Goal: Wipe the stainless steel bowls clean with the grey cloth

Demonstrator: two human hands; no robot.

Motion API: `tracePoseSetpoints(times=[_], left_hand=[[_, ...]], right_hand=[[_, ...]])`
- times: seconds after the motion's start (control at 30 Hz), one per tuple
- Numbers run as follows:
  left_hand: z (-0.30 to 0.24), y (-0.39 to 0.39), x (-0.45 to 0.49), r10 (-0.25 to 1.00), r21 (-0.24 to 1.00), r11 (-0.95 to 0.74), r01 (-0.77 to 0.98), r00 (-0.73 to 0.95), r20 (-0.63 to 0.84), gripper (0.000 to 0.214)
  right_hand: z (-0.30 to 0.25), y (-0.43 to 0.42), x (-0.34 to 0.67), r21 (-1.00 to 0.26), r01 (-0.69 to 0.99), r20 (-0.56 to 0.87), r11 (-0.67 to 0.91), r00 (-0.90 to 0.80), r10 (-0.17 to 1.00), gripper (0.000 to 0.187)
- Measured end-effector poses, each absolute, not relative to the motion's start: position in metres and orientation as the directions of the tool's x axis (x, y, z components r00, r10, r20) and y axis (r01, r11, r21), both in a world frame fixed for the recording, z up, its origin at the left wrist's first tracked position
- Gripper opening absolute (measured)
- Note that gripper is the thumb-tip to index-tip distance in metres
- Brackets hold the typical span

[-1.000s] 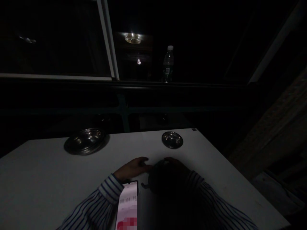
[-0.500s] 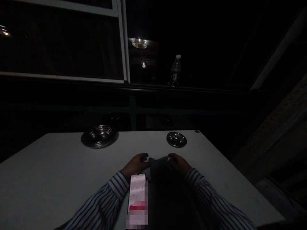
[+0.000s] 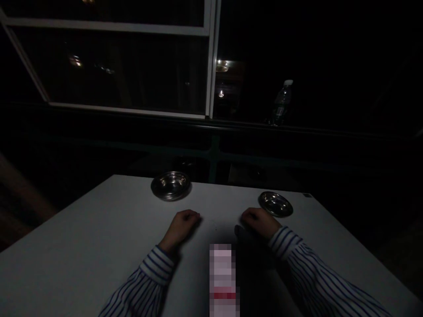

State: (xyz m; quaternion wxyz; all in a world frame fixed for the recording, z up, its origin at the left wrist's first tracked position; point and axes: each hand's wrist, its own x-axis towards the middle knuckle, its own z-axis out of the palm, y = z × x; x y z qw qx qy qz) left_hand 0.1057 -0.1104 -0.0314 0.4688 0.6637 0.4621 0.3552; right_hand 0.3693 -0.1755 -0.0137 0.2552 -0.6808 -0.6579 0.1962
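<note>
My left hand (image 3: 181,223) rests on the white table (image 3: 99,246) with its fingers curled into a loose fist, and nothing shows in it. My right hand (image 3: 258,221) lies to the right, fingers curled, touching a dark cloth-like object (image 3: 246,240) beside it; the grip is too dark to make out. A lit phone (image 3: 223,281) stands between my striped sleeves. A larger steel bowl (image 3: 170,185) sits beyond my left hand and a small steel dish (image 3: 275,204) just beyond my right hand.
A plastic water bottle (image 3: 281,103) stands on the dark ledge behind the table. A white window frame (image 3: 211,61) rises at the back. The room is very dark, and the table's far and right edges drop into shadow.
The view has swung left. My hands have moved apart; the left hand has left the dark object and curled shut, while the right stays by it.
</note>
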Motion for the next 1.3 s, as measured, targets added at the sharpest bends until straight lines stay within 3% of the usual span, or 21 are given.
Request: tracePoseSetpoints(times=[0.33, 0.57, 0.77, 1.03, 1.3], left_hand=[[-0.026, -0.063, 0.032, 0.994, 0.932, -0.087, 0.353, -0.033, 0.106, 0.032], [-0.024, -0.023, 0.0, 0.961, 0.858, -0.073, 0.509, -0.195, 0.197, 0.039], [-0.027, 0.001, -0.005, 0.95, 0.796, -0.041, 0.604, -0.224, 0.219, 0.042], [-0.032, 0.016, -0.002, 0.956, 0.698, -0.06, 0.713, -0.16, 0.246, 0.042], [-0.031, 0.015, -0.004, 0.967, 0.641, -0.07, 0.765, -0.104, 0.231, 0.044]], right_hand=[[0.014, -0.11, 0.308, -0.384, 0.921, 0.008, 0.07, -0.072, 0.997, 0.023], [0.018, -0.062, 0.259, -0.272, 0.931, 0.002, 0.242, -0.251, 0.968, 0.029], [0.022, -0.029, 0.216, -0.165, 0.934, 0.011, 0.318, -0.321, 0.947, 0.03], [0.016, 0.028, 0.21, -0.117, 0.981, 0.043, 0.153, -0.149, 0.988, 0.031], [0.01, 0.051, 0.195, -0.117, 0.992, -0.028, 0.035, -0.039, 0.999, 0.029]])
